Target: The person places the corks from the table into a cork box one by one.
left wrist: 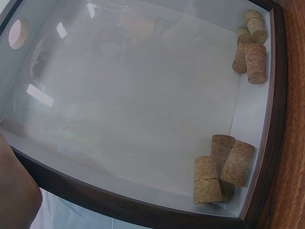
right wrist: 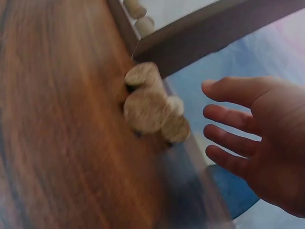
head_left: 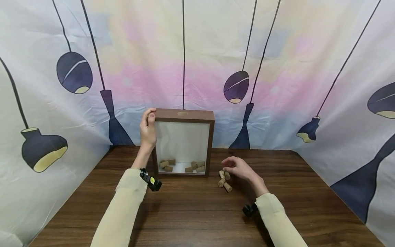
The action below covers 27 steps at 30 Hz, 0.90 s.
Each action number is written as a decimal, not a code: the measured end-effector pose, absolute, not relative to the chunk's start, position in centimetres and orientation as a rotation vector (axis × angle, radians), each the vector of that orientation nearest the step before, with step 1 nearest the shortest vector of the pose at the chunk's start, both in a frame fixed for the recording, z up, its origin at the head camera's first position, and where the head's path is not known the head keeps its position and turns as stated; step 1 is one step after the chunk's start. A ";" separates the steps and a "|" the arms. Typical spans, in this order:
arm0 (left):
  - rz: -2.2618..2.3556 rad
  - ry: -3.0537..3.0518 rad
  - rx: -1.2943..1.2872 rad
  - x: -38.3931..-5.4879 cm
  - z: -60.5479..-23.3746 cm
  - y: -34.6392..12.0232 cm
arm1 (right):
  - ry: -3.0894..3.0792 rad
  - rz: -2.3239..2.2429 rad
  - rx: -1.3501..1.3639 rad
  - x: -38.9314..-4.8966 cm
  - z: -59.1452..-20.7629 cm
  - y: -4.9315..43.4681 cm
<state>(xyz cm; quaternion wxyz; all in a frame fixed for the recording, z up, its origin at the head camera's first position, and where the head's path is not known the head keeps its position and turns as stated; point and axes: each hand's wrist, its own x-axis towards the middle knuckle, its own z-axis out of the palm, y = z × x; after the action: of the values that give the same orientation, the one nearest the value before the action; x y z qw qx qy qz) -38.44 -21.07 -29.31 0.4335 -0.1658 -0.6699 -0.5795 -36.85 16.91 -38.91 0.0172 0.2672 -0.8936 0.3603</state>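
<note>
A brown wooden shadow box (head_left: 185,115) with a clear front stands upright on the table. My left hand (head_left: 148,132) grips its upper left corner, thumb at the front edge and fingers over the top. Inside, wine corks lie along the bottom in two clusters, one at the left (head_left: 168,165) and one at the right (head_left: 195,166). A round hole (left wrist: 18,34) pierces the box's top side. Several loose corks (head_left: 227,187) lie on the table right of the box. Just beside them hovers my right hand (head_left: 242,169), fingers loosely bent and holding nothing in the right wrist view.
The dark wooden table (head_left: 191,212) runs back to a fabric backdrop (head_left: 203,51) printed with hanging lamps. Each wrist carries a small black camera, one on the left (head_left: 151,180) and one on the right (head_left: 250,210).
</note>
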 end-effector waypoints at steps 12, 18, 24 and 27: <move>-1.437 -1.661 -0.454 -35.3 -27.7 -19.9 | -2.906 1.139 0.876 -37.6 -40.3 18.5; -1.435 -1.664 -0.447 -35.4 -27.8 -20.0 | -2.953 1.160 0.871 -37.5 -40.2 18.8; -1.435 -1.671 -0.424 -36.3 -28.2 -20.3 | -2.941 1.135 0.859 -37.6 -40.2 19.0; -1.433 -1.672 -0.409 -37.7 -29.0 -20.8 | -2.909 1.152 0.840 -37.5 -39.8 19.1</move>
<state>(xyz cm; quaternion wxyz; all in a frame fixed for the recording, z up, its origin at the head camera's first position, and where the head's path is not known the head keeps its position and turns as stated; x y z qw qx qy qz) -37.67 -20.85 -28.96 0.4360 -0.1644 -0.6718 -0.5758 -37.48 19.10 -39.78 -0.0490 0.2590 -0.8968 0.3553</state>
